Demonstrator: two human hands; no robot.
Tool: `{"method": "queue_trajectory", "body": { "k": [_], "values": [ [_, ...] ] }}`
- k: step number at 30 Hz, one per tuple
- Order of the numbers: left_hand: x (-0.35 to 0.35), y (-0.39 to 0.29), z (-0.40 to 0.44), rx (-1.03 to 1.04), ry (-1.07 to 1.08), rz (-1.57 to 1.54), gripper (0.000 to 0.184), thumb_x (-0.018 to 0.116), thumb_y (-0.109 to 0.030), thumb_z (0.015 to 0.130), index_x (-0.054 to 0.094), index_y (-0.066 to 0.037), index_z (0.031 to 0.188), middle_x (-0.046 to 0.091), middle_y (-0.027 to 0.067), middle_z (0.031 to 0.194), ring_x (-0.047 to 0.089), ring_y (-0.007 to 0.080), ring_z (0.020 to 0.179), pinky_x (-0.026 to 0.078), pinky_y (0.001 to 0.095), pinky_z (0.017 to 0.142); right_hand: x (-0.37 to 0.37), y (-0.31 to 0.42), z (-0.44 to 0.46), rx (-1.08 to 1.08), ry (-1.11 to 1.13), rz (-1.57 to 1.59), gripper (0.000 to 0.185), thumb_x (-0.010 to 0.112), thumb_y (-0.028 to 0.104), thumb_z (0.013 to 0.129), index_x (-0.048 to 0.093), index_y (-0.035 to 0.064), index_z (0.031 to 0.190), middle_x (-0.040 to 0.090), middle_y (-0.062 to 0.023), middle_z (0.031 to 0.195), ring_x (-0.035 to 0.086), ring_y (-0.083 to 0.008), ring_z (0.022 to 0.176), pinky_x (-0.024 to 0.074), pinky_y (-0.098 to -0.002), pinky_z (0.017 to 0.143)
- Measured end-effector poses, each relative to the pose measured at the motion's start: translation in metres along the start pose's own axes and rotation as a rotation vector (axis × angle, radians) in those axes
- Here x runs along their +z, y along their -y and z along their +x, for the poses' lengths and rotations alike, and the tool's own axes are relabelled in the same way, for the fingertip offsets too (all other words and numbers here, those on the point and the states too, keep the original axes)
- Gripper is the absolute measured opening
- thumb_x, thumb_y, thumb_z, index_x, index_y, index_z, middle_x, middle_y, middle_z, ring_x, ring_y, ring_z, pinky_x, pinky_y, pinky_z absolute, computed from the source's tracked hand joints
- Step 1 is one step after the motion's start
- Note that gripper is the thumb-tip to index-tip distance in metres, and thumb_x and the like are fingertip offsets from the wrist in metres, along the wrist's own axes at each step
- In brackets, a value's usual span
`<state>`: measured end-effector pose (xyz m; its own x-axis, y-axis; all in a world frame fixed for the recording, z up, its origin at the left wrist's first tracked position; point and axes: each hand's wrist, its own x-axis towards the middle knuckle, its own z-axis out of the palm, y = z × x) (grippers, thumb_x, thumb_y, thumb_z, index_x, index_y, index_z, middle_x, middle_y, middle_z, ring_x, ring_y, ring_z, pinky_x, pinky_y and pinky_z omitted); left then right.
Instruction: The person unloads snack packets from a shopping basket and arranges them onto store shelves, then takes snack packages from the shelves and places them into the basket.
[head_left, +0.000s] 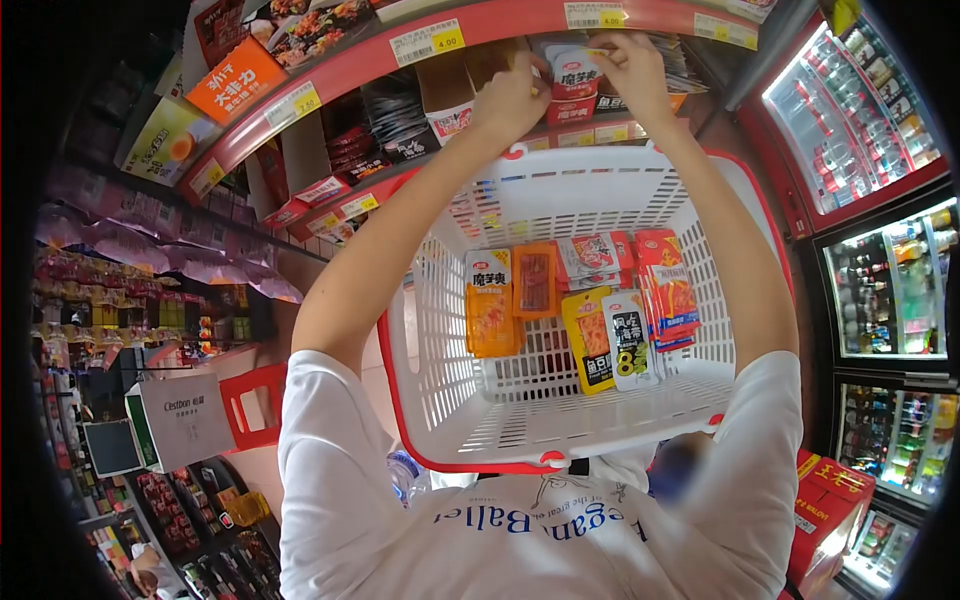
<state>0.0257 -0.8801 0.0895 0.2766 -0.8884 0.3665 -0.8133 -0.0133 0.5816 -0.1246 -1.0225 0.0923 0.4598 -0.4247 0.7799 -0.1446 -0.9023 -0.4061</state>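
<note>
Shirt (540, 540) nearest, then basket (560, 185). Above shelf's (612, 133) front edge: left hand (530, 80) curled, right hand (603, 62) half-open, both at packet (573, 70); grip unclear. Packet likely light, slippery; pinch top edge.

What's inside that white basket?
The white basket holds packaged items: orange packs on the left, red-and-white packets near the middle, a yellow pouch beside a white pouch, and red packets on the right. Anything underneath them is covered.

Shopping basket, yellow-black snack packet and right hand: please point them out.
Shopping basket (570, 190), head view: far wall.
Yellow-black snack packet (590, 340), head view: printed front.
Right hand (637, 74), head view: its back.
</note>
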Motion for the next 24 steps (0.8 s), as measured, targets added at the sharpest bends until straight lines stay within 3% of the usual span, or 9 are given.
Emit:
{"method": "queue_trajectory", "body": {
  "k": [2,6,8,11,13,14,19,22,24],
  "values": [
    [-0.006,-0.007,-0.003,-0.007,-0.086,0.248,0.019,0.059,-0.022,0.086,0.061,-0.013,0.102,0.072,0.0063,0.087,0.068,0.0287,0.083,0.053,0.0387,0.07,-0.004,0.006,-0.001,0.0,-0.003,-0.054,0.022,0.074,0.015,0.078,0.068,0.0079,0.098,0.057,-0.0094,0.077,0.06,-0.0192,0.062,0.0486,-0.0318,0.063],
    [-0.021,-0.027,-0.015,0.083,-0.086,0.304,0.014,0.058,-0.02,0.085,0.063,-0.013,0.096,0.071,0.0071,0.084,0.068,0.0288,0.076,0.053,0.0397,0.067,-0.019,0.027,0.003,-0.024,0.005,-0.093,0.018,0.071,0.017,0.081,0.067,0.0074,0.095,0.06,-0.0083,0.078,0.056,-0.0171,0.058,0.0465,-0.031,0.062],
    [-0.027,-0.045,-0.025,0.226,-0.117,0.339,0.01,0.058,-0.02,0.084,0.063,-0.013,0.09,0.07,0.0066,0.08,0.067,0.0289,0.071,0.053,0.0397,0.062,-0.031,0.042,0.003,-0.039,0.014,-0.059,0.017,0.07,0.017,0.082,0.066,0.0073,0.096,0.061,-0.0077,0.078,0.055,-0.0159,0.058,0.046,-0.0305,0.06],
    [-0.029,-0.061,-0.031,0.343,-0.16,0.281,0.01,0.059,-0.02,0.083,0.063,-0.013,0.089,0.068,0.0066,0.074,0.066,0.0288,0.065,0.052,0.0396,0.058,-0.052,0.068,-0.014,0.045,0.149,-0.074,0.016,0.067,0.016,0.085,0.064,0.0071,0.098,0.064,-0.0067,0.077,0.054,-0.0137,0.056,0.044,-0.0291,0.056],
    [-0.032,-0.074,-0.034,0.382,-0.182,0.245,0.009,0.059,-0.021,0.082,0.062,-0.013,0.087,0.066,0.0075,0.069,0.064,0.029,0.061,0.051,0.0401,0.055,-0.063,0.081,-0.029,0.038,0.205,0.004,0.016,0.066,0.011,0.082,0.062,0.0108,0.097,0.063,-0.0064,0.082,0.061,-0.0206,0.064,0.0471,-0.0328,0.059],
    [-0.035,-0.082,-0.037,0.43,-0.184,0.251,0.01,0.059,-0.021,0.082,0.062,-0.013,0.086,0.065,0.0083,0.068,0.063,0.0291,0.06,0.051,0.0403,0.055,-0.067,0.09,-0.034,-0.124,0.141,-0.032,0.011,0.064,0.012,0.083,0.06,0.0105,0.094,0.063,-0.0044,0.076,0.06,-0.0203,0.062,0.0453,-0.0325,0.056],
    [-0.032,-0.1,-0.058,0.515,-0.124,0.257,0.011,0.059,-0.021,0.079,0.06,-0.011,0.084,0.063,0.01,0.065,0.062,0.03,0.057,0.051,0.0415,0.055,-0.094,0.116,-0.049,-0.023,0.272,-0.068,0.007,0.062,0.01,0.083,0.057,0.0084,0.087,0.063,-0.0069,0.077,0.062,-0.026,0.063,0.0466,-0.0363,0.056],
    [-0.019,-0.106,-0.075,0.523,0.077,0.276,0.01,0.057,-0.016,0.079,0.06,-0.007,0.083,0.064,0.0109,0.066,0.063,0.0312,0.059,0.051,0.0436,0.055,-0.1,0.104,-0.059,-0.155,0.458,-0.189,0.01,0.062,0.008,0.079,0.06,0.0074,0.089,0.065,-0.0109,0.08,0.064,-0.0303,0.069,0.0488,-0.0414,0.06],
    [0.006,-0.092,-0.087,0.583,0.127,0.24,0.011,0.057,-0.016,0.079,0.06,-0.006,0.084,0.064,0.0112,0.066,0.063,0.0311,0.059,0.051,0.0437,0.055,-0.104,0.102,-0.074,-0.048,0.934,-0.487,0.014,0.062,0.01,0.076,0.063,0.0048,0.09,0.066,-0.0149,0.085,0.066,-0.0323,0.077,0.051,-0.0449,0.065]
  ]
}}
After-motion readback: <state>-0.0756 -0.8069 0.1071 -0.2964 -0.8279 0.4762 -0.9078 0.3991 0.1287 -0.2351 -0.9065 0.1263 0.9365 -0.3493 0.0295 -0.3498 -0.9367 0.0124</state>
